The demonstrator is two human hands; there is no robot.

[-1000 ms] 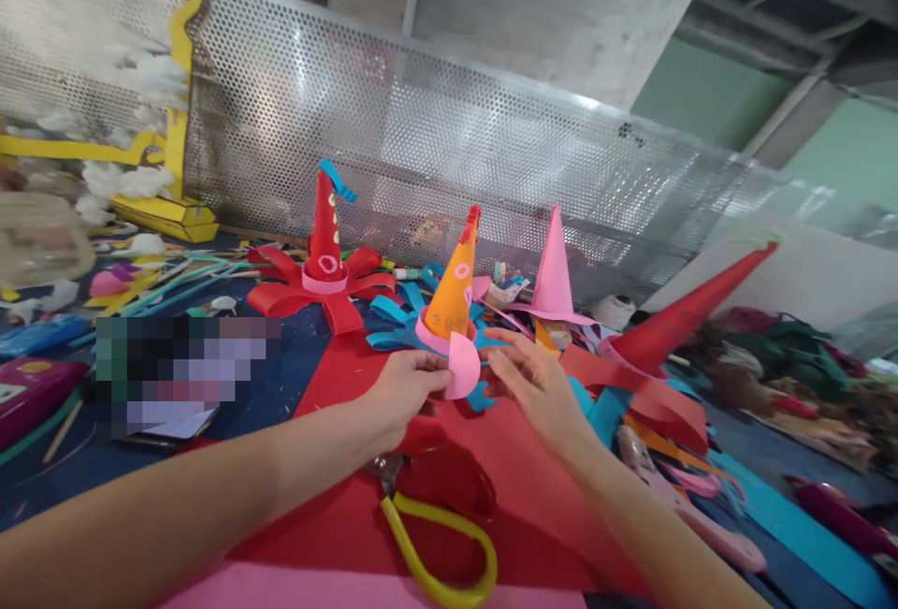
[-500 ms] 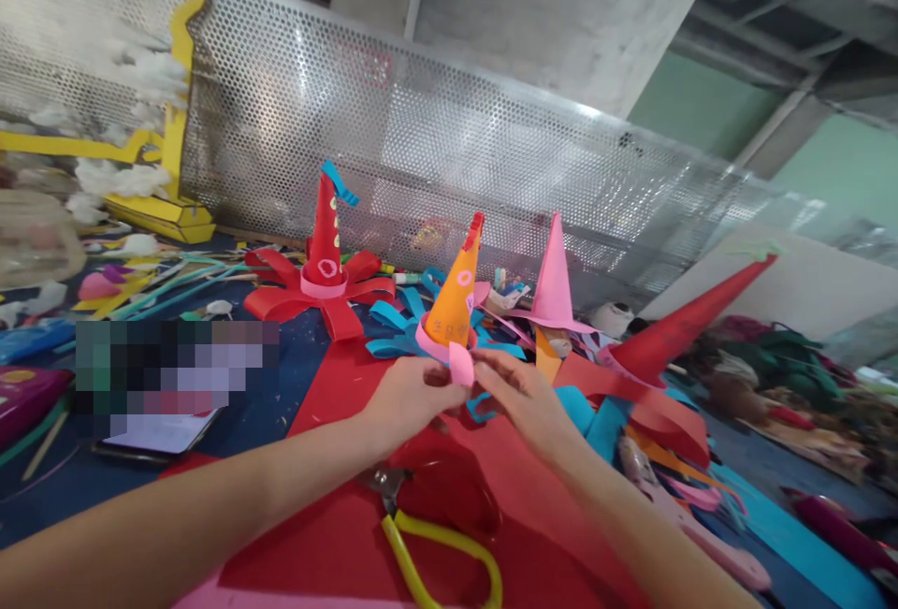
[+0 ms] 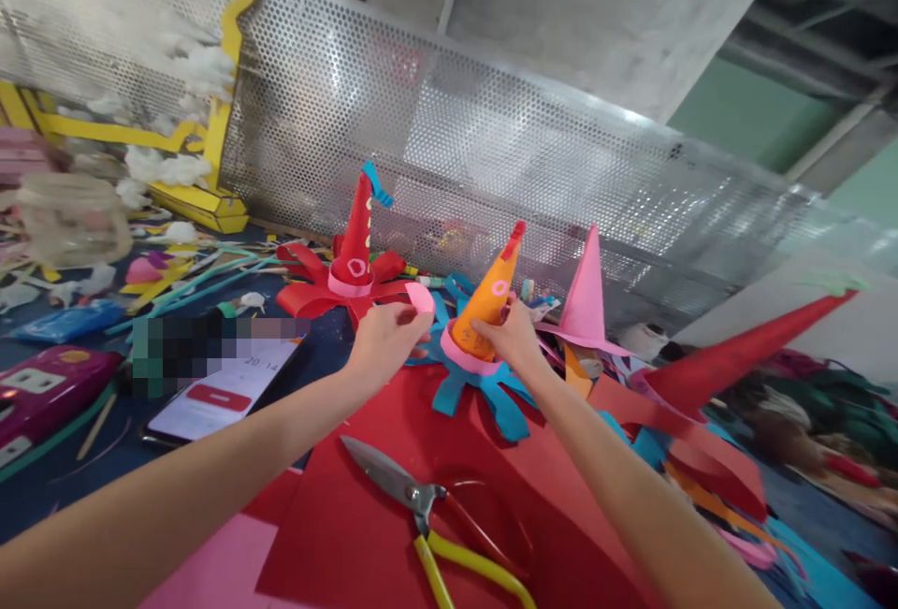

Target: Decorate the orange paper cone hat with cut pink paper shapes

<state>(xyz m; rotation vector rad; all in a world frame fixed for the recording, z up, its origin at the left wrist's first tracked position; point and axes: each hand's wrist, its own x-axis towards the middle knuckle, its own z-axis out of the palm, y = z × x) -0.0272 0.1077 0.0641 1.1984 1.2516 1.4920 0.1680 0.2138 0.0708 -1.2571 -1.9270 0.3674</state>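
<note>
An orange paper cone hat (image 3: 489, 302) with a pink band and blue curled strips at its base stands on a red sheet (image 3: 393, 469). My right hand (image 3: 511, 340) grips the cone near its base. My left hand (image 3: 383, 340) pinches a small pink paper piece (image 3: 421, 297) just left of the cone. A red cone hat (image 3: 354, 244) with red curled strips stands behind my left hand. To the right of the orange cone stands a pink cone hat (image 3: 585, 296).
Yellow-handled scissors (image 3: 427, 515) lie on the red sheet near me. A phone (image 3: 224, 389) lies at the left, with a magenta box (image 3: 42, 384) beyond it. A long red cone (image 3: 736, 356) and paper scraps fill the right. A perforated metal panel (image 3: 491, 141) backs the table.
My right hand left the pink piece and took hold of the orange cone. My left hand lifted the pink piece up and to the left. The view shifted, showing the scissor blades.
</note>
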